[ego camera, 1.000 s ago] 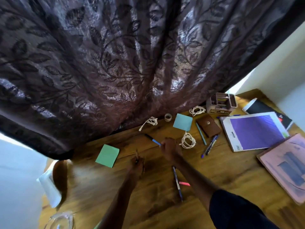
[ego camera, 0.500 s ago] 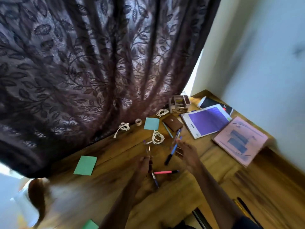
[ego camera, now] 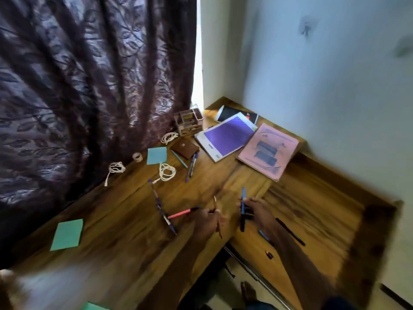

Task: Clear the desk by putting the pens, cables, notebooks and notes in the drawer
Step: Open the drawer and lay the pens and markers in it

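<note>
In the right hand [ego camera: 257, 211], blue pen [ego camera: 243, 198] with black lower half; in the left hand [ego camera: 207, 219], possibly brown pen [ego camera: 215, 201]; pink pen [ego camera: 180, 214] just left of it. Beyond both: purple notebook [ego camera: 228, 135], pink notebook [ego camera: 269, 151] with dark blocks, leaf-patterned brown curtain [ego camera: 89, 86].

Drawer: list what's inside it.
A black pen, a blue pen and a small dark piece lie in the drawer. The right arm covers part of its floor.

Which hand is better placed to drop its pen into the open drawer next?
Right. The right hand grips the blue pen above the open drawer, where other pens lie. The left hand holds a thin pen over the desk, farther from the drawer.
</note>
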Demonstrator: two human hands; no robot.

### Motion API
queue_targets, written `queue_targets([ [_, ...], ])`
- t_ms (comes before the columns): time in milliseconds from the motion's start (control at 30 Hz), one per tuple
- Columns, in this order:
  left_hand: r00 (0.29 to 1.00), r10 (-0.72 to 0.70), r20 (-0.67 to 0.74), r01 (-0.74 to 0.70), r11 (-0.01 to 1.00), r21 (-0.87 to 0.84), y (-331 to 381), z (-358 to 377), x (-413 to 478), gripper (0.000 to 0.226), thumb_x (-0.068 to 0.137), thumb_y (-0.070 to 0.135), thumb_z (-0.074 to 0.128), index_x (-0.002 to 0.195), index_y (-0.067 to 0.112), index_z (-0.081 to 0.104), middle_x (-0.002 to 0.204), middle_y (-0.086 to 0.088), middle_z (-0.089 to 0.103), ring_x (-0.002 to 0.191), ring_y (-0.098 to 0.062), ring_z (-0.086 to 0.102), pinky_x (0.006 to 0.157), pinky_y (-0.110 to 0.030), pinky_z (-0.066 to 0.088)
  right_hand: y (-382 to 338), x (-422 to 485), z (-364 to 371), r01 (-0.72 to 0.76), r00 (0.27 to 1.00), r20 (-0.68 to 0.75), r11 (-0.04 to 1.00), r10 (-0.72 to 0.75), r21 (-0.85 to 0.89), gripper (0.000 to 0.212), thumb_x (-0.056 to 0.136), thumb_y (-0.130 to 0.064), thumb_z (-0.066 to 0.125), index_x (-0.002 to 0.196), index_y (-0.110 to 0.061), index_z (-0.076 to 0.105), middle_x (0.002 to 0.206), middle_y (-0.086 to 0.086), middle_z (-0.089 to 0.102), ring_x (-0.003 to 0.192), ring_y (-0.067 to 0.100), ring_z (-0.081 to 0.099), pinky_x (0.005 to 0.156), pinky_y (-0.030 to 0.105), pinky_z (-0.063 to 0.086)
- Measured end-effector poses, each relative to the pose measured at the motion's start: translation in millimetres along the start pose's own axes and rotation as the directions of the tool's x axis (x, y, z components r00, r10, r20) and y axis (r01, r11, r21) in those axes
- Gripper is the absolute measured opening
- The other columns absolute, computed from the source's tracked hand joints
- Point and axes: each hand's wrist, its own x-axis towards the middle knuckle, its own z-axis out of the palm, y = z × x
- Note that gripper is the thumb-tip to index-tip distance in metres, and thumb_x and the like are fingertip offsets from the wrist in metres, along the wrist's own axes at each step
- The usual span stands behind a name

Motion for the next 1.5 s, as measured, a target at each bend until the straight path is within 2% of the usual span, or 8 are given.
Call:
queue_targets([
  [67,1.0,-0.011,0.007,0.011,0.999,0.053,-6,22,-1,0.018,0.099,0.017,0.058,0.09,0.006,0.069,0.095,-0.023,0.075,0.082,-0.031,0.072,0.081,-0.047,0.059,0,-2,-28,0.06,0.997,-0.051,0.997,-0.062,-0.055,0.023,0.101,-0.018,0.057,0.109,0.003,0.064,0.102,0.021,0.074,0.087,0.029,0.061,0.071,0.036,0.045],
  [200,0.997,-0.054,0.058,0.05,0.996,0.079,-15,68,-5,0.023,0.098,0.021,0.059,0.094,0.002,0.071,0.076,-0.014,0.071,0.066,-0.026,0.065,0.067,-0.043,0.057,-4,-9,-95,0.113,0.958,-0.252,0.987,-0.14,-0.116,0.018,0.093,-0.029,0.07,0.087,-0.014,0.064,0.07,0.003,0.055,0.062,0.014,0.047,0.055,0.028,0.037],
  [300,0.992,-0.077,0.1,0.061,0.986,0.154,-17,99,-9,0.025,0.098,0.026,0.06,0.107,0.004,0.07,0.084,-0.01,0.071,0.072,-0.022,0.067,0.063,-0.036,0.057,2,-10,-157,0.13,0.925,-0.375,0.981,-0.069,0.142,0.012,0.094,-0.021,0.068,0.093,-0.009,0.066,0.069,0.005,0.056,0.057,0.013,0.049,0.05,0.023,0.044],
  [400,0.988,-0.103,0.111,0.077,0.973,0.219,-20,127,-12,0.031,0.097,0.028,0.062,0.117,0.005,0.069,0.099,-0.012,0.073,0.082,-0.019,0.07,0.062,-0.026,0.055,14,-14,-211,0.083,0.938,-0.345,0.944,0.034,0.32,0.012,0.094,-0.012,0.065,0.099,-0.002,0.069,0.077,0.009,0.066,0.062,0.015,0.062,0.059,0.023,0.057],
  [600,0.99,-0.144,-0.003,0.141,0.964,0.225,-30,167,-14,0.036,0.097,0.028,0.064,0.13,0.013,0.063,0.115,-0.004,0.07,0.099,-0.016,0.071,0.085,-0.036,0.063,58,-17,-251,-0.124,0.926,-0.363,0.992,0.103,-0.035,0.022,0.087,-0.007,0.073,0.109,-0.004,0.073,0.097,0.011,0.076,0.087,0.023,0.069,0.065,0.029,0.048],
  [700,0.988,-0.154,0.028,0.144,0.962,0.232,-34,185,-17,0.035,0.096,0.025,0.065,0.129,0.012,0.063,0.115,-0.005,0.071,0.095,-0.014,0.073,0.075,-0.028,0.064,70,-11,-260,-0.099,0.914,-0.405,0.966,-0.007,-0.24,0.023,0.082,0.0,0.076,0.105,0.001,0.076,0.101,0.015,0.076,0.088,0.024,0.071,0.073,0.033,0.055],
  [967,0.983,-0.169,0.067,0.149,0.96,0.236,-41,223,-9,0.028,0.097,0.018,0.064,0.123,0.006,0.064,0.115,-0.014,0.071,0.101,-0.025,0.073,0.09,-0.045,0.061,66,31,-273,-0.098,0.944,-0.281,0.663,-0.175,-0.742,0.02,0.088,-0.01,0.071,0.107,-0.012,0.078,0.104,0.004,0.077,0.095,0.019,0.071,0.089,0.039,0.058],
  [1500,0.981,-0.195,-0.006,0.191,0.954,0.232,-56,233,-6,0.026,0.097,0.02,0.064,0.12,0.009,0.064,0.094,-0.002,0.07,0.09,-0.02,0.075,0.084,-0.042,0.063,78,48,-270,-0.041,0.971,-0.144,0.456,-0.193,-0.889,0.023,0.095,-0.007,0.056,0.105,-0.015,0.076,0.099,0.004,0.075,0.09,0.02,0.068,0.083,0.044,0.059],
])
